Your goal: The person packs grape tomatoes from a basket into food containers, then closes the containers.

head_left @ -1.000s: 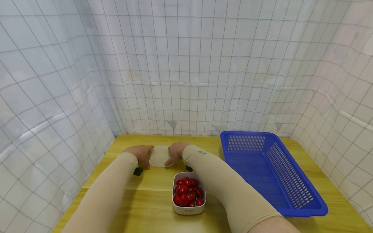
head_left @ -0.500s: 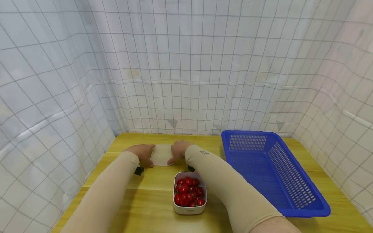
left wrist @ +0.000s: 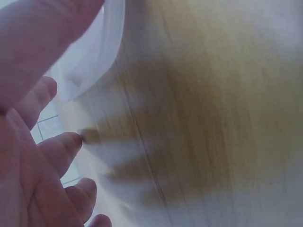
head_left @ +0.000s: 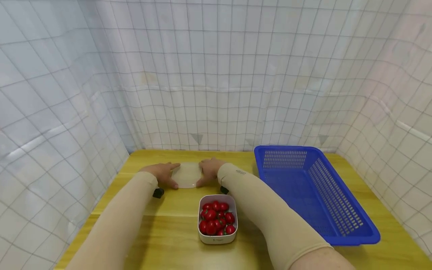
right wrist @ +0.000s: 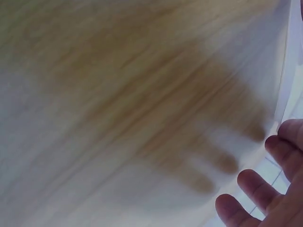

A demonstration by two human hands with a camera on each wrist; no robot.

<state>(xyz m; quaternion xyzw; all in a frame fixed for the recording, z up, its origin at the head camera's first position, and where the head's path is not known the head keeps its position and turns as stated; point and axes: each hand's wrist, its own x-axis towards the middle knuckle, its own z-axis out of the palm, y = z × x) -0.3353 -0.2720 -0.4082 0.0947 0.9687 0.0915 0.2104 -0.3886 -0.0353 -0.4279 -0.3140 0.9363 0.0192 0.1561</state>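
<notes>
A translucent white lid with rounded corners (head_left: 187, 175) lies at the back left of the table, between both hands. My left hand (head_left: 161, 174) is at its left side, thumb and forefinger spread toward the near and far corners. The left wrist view shows the thumb across the lid's rim (left wrist: 111, 52) and the other fingers loosely extended. My right hand (head_left: 210, 171) mirrors this at the right side, its thumb tip right at the near corner. In the right wrist view its fingers (right wrist: 258, 187) are nearly straight, beside the lid's edge (right wrist: 285, 71).
A white box (head_left: 217, 240) filled with small red tomatoes (head_left: 210, 215) stands in front of the hands, beside the right forearm. A large blue perforated basket (head_left: 297, 202) occupies the table's right side. White gridded curtains (head_left: 216, 93) enclose the wooden table (head_left: 168, 240).
The lid has shifted slightly to the right with the hands beside it. The fingers are now more spread along its sides. The tomato box and basket stay put; the head view tilts slightly.
</notes>
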